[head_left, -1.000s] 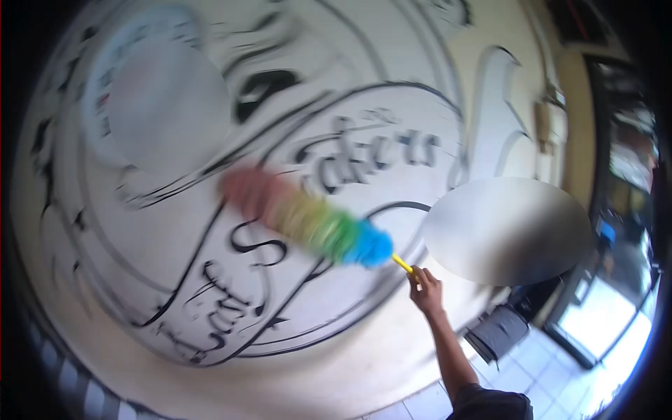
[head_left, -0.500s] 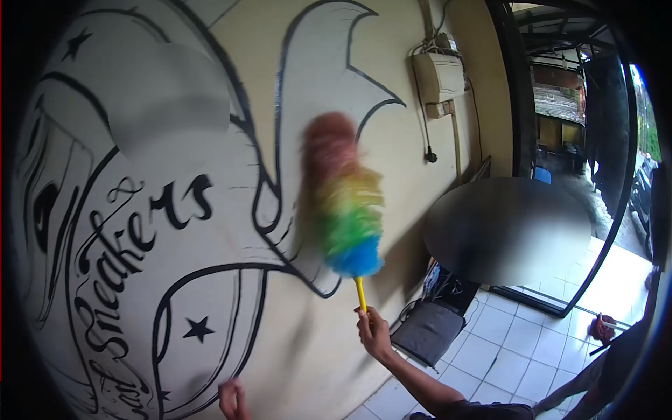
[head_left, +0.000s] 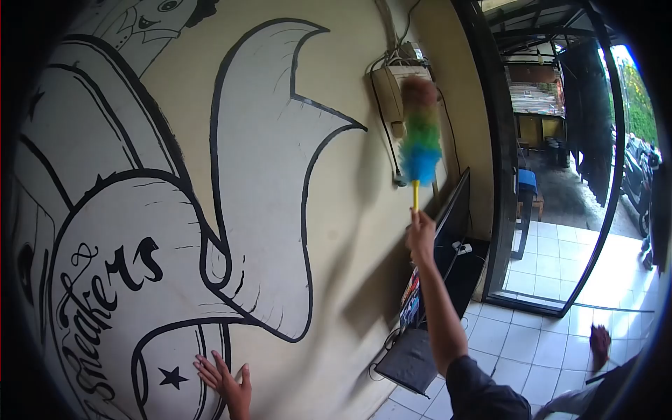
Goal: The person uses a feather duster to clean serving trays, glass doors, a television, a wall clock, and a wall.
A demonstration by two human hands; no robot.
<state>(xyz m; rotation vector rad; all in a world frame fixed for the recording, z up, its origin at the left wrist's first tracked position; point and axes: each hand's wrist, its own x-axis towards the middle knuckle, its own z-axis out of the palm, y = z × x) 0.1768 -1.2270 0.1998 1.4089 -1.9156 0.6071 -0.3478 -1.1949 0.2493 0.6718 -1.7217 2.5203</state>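
Observation:
My right hand [head_left: 421,236] is closed round the yellow handle of a fluffy duster [head_left: 421,136]. The duster is upright, red at the top, green in the middle and blue at the bottom, and slightly blurred. Its head overlaps the beige electrical box [head_left: 392,91] on the wall; whether they touch cannot be told. Low on the painted wall [head_left: 262,168], my left hand [head_left: 227,383] has its fingers spread beside a black star. It holds nothing.
Cables hang around the box. A dark flat panel [head_left: 453,217] leans near the corner, above a grey padded seat [head_left: 408,360]. A black-framed glass door [head_left: 493,175] stands at the right. Another person's foot [head_left: 599,344] is on the white tiles.
The view has swung right along the wall. The duster has moved from the lettering, across the painted ribbon, to the electrical box. My left hand has come into view and spread its fingers.

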